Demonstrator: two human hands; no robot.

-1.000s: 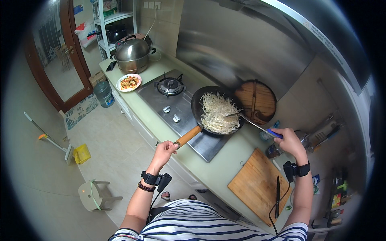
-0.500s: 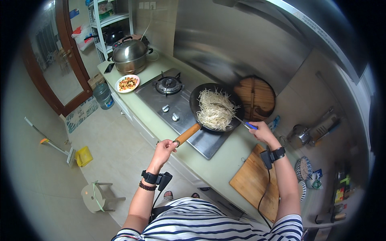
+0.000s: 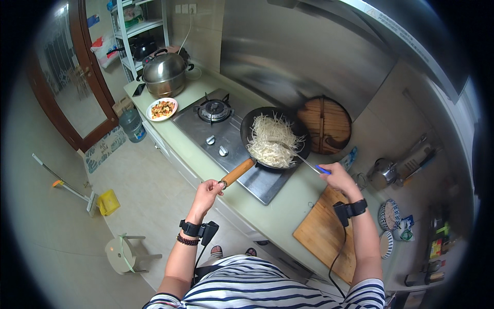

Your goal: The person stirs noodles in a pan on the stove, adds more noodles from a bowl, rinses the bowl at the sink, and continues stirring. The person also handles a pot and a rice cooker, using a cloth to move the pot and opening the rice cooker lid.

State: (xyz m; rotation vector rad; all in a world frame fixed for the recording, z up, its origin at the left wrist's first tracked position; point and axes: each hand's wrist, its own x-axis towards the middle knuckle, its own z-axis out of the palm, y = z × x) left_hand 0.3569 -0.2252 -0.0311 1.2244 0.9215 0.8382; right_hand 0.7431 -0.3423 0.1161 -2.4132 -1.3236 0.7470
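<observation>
A dark wok [image 3: 302,122] sits over the right side of the stove, heaped with pale bean sprouts [image 3: 274,135]. My left hand [image 3: 207,193] is closed at the end of its wooden handle [image 3: 240,171], by the metal ring. My right hand [image 3: 340,180] grips the blue-ended handle of a metal spatula [image 3: 307,162]. The spatula's head lies among the sprouts on the wok's near right side and is partly buried, so its full shape is hidden.
A round wooden lid [image 3: 329,126] leans on the wall behind the wok. Nearer me lies a cutting board [image 3: 321,232]. Left of the bare burner [image 3: 213,109] are a plate of cooked food [image 3: 172,116] and a steel steamer pot [image 3: 164,72]. A stool [image 3: 121,255] stands on the floor.
My right hand has drawn the spatula slightly toward me and to the right. The sprouts have shifted in the wok. My left hand stays at the wok handle.
</observation>
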